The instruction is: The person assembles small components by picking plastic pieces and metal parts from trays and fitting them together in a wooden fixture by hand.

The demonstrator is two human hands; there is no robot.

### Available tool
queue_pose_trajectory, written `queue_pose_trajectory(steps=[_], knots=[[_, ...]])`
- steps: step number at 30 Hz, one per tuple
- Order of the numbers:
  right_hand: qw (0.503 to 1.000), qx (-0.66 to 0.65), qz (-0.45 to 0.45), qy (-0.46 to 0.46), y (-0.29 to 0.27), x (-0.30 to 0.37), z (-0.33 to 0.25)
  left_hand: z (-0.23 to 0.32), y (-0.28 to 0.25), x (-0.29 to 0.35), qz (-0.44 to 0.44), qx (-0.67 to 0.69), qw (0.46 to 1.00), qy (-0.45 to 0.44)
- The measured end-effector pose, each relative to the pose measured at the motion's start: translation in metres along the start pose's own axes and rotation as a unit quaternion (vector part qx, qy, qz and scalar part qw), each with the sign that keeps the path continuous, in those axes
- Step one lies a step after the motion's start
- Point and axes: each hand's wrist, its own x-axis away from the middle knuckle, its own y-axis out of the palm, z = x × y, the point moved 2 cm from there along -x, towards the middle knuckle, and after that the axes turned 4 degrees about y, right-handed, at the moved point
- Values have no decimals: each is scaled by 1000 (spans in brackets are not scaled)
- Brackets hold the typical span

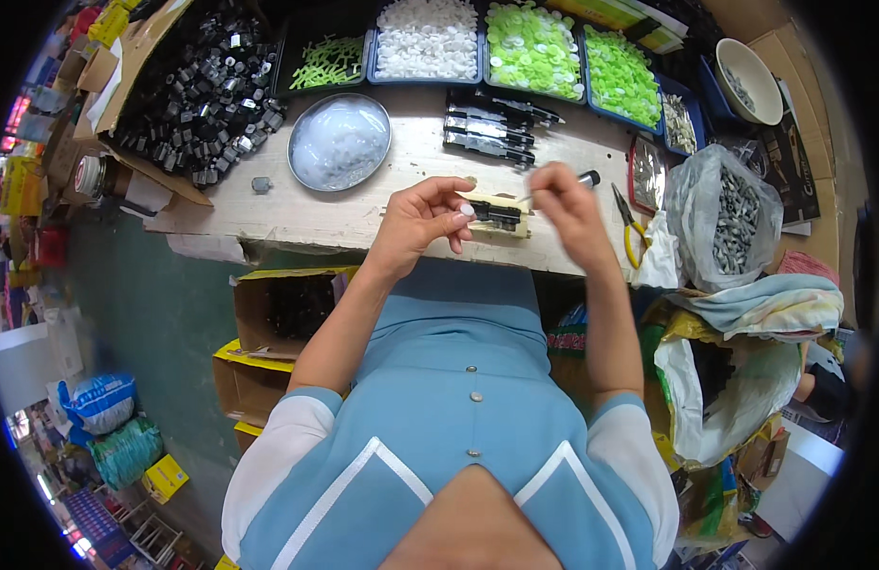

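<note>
The person sits at a pale worktable [297, 214]; the left hand [422, 217] is closed on a small black assembly [496, 215] that lies in a cream-coloured holder [515, 226] near the table's front edge; thumb and fingertips pinch its left end. The right hand [567, 204] hovers just beside it, fingers drawn together on a thin dark-tipped tool [584, 178]; motion blur hides the exact grip. The piece appears small, light and rigid, probably plastic with metal parts; it should bear a firm pinch at the ends; the middle section looks fiddly and is best left untouched. Behind it lie several finished black pieces [487, 128] in a row; a round metal dish [340, 141] of clear parts stands to the left. Trays of white caps [427, 40] and green caps [532, 47] line the far edge; yellow-handled pliers [629, 233] rest to the right, near a plastic bag of grey metal parts [729, 218].
</note>
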Motion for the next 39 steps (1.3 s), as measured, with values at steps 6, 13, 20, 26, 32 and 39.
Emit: queue_pose_trajectory(steps=[6, 13, 20, 26, 32, 39], knots=[[999, -10, -46, 14, 43, -1, -11, 6, 6, 6, -8, 21, 1000, -15], [999, -10, -46, 5, 46, -1, -16, 9, 5, 10, -28, 9, 1000, -3], [997, 55, -48, -27, 48, -4, -21, 8, 5, 11, -28, -8, 1000, 2], [996, 60, -58, -33, 49, -4, -17, 7, 5, 11, -23, -16, 1000, 4], [995, 72, -61, -32, 49, -7, -17, 2, 1, 11, -20, -7, 1000, 3], [989, 131, -49, -55, 54, -7, -10, 1, 0, 8, -15, -6, 1000, 17]])
